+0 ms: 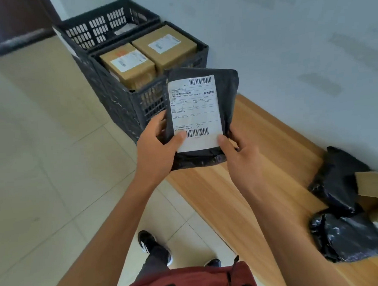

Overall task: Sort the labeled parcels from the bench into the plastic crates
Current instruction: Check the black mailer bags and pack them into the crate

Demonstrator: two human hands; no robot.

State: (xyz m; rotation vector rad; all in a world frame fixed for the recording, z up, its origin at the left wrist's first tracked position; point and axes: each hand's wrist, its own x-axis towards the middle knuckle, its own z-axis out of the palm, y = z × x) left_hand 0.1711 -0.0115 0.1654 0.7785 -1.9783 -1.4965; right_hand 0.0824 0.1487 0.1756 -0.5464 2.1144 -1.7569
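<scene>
Wooden bench (252, 183), hands (203, 150) gripping parcel (227, 92) — underside hidden

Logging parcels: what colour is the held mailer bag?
Black, with a white label; the mailer bag shows best in the head view.

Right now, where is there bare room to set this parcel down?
Free: the bench stretch between both hands and the black bags. The far crate looks mostly empty. Crowded: the near crate, topped by two boxes.
</scene>
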